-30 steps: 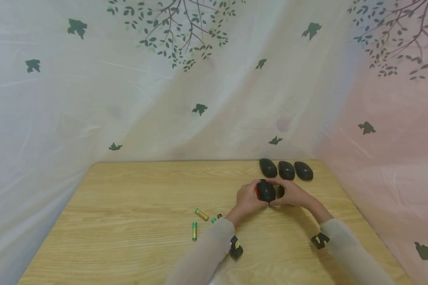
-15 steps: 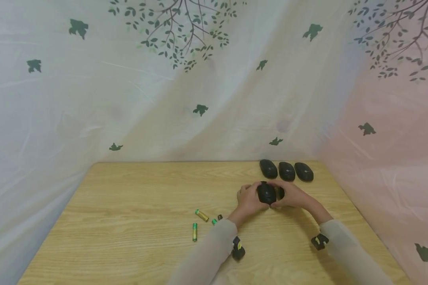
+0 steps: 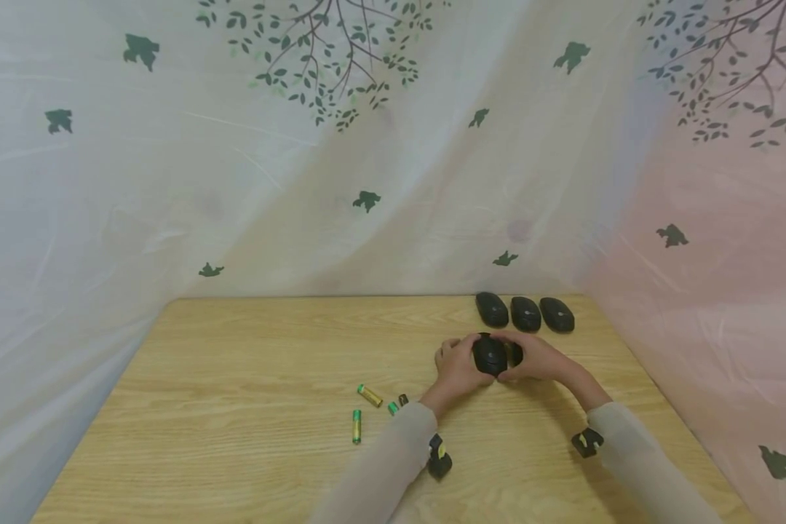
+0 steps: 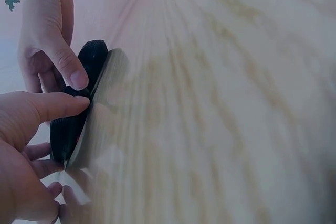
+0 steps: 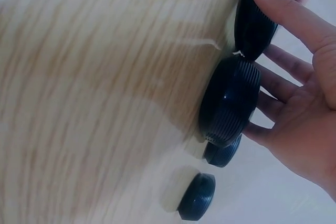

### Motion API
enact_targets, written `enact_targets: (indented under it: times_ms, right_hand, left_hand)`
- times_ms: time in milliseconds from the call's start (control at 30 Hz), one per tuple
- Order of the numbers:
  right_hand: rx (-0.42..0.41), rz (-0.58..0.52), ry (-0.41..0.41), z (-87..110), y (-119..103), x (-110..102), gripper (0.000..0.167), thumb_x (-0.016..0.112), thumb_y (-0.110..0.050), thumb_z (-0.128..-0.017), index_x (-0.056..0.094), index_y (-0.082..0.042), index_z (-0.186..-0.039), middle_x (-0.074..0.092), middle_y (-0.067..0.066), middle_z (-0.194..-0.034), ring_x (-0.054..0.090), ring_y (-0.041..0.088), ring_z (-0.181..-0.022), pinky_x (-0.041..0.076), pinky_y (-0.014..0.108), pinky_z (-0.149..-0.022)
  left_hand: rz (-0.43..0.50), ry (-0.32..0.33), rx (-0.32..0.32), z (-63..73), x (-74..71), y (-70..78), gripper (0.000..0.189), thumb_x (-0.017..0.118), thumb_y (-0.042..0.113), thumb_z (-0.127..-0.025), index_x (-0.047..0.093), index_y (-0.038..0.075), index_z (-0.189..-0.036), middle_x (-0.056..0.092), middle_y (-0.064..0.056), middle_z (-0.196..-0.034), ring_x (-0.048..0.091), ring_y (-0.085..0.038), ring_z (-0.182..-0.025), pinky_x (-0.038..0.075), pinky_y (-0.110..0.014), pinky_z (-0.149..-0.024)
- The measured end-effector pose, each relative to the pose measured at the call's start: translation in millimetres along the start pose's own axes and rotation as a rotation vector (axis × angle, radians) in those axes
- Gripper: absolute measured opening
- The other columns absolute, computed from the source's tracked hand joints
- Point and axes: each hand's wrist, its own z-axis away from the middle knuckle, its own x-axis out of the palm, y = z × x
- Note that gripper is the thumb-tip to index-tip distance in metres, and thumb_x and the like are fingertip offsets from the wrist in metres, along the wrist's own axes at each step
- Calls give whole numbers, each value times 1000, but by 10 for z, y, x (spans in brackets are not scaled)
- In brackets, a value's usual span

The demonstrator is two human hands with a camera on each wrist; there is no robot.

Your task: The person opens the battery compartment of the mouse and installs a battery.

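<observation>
A black computer mouse [image 3: 490,356] is held between both hands just above or on the table; the gap cannot be told. My left hand [image 3: 457,366] grips its left side, thumb at the near edge and a finger at the far edge. From the right, my right hand [image 3: 538,356] pinches it with thumb and fingers. In the left wrist view the mouse [image 4: 71,124] appears edge-on between the two thumbs. Another black mouse [image 5: 231,100] lies under the right hand, its outer fingers close beside or touching it; in the head view it is mostly hidden.
Three black mice [image 3: 526,314] stand in a row at the table's back right. Green-and-gold batteries [image 3: 370,395] lie left of the left forearm, one partly covered by the sleeve, near a small dark piece [image 3: 403,399]. A printed cloth [image 3: 393,160] hangs behind the wooden table [image 3: 236,364].
The held mouse has tilted so that its red left edge, seen a second ago, is hidden. My left fingers have shifted slightly around it; the right hand has barely moved.
</observation>
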Motion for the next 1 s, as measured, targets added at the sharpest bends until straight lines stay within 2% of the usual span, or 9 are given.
enact_targets:
  times_ms: [133, 333, 633, 833, 1000]
  right_hand:
    - [7, -2, -19, -10, 17, -37, 83, 93, -27, -73, 55, -1, -143, 60, 22, -142, 55, 45, -130, 46, 63, -106]
    - [-15, -38, -41, 9, 62, -157, 86, 92, -28, -75, 51, 2, -145, 53, 27, -147, 48, 50, -134, 48, 64, -104]
    - [53, -61, -82, 99, 148, -337, 96, 92, -28, -75, 41, 3, -151, 41, 32, -153, 38, 56, -140, 44, 68, -106]
    - [95, -52, -123, 152, 199, -378, 98, 92, -25, -75, 39, 2, -152, 37, 36, -154, 46, 54, -133, 51, 62, -99]
    - [99, -82, -136, 195, 234, -363, 101, 92, -21, -74, 35, 3, -153, 31, 38, -156, 36, 59, -138, 46, 68, -103]
  left_hand:
    - [-27, -7, 17, -13, 2, 19, 81, 92, 26, -74, 54, 20, -145, 57, -7, -144, 38, -32, -136, 31, -49, -112]
    - [-139, -14, 37, -25, -1, 152, 77, 87, 37, -77, 52, 21, -144, 45, -9, -158, 40, -32, -135, 34, -51, -109]
    - [-328, -9, 48, -50, 91, 334, 78, 82, 50, -82, 51, 24, -148, 50, 4, -152, 39, -25, -139, 38, -47, -110]
    - [-342, -16, 58, -68, 117, 411, 73, 83, 47, -82, 53, 26, -146, 53, 10, -149, 38, -23, -140, 34, -45, -112]
    - [-356, -20, 75, -61, 145, 447, 69, 82, 47, -84, 56, 27, -144, 57, 12, -146, 37, -23, -142, 32, -48, -115]
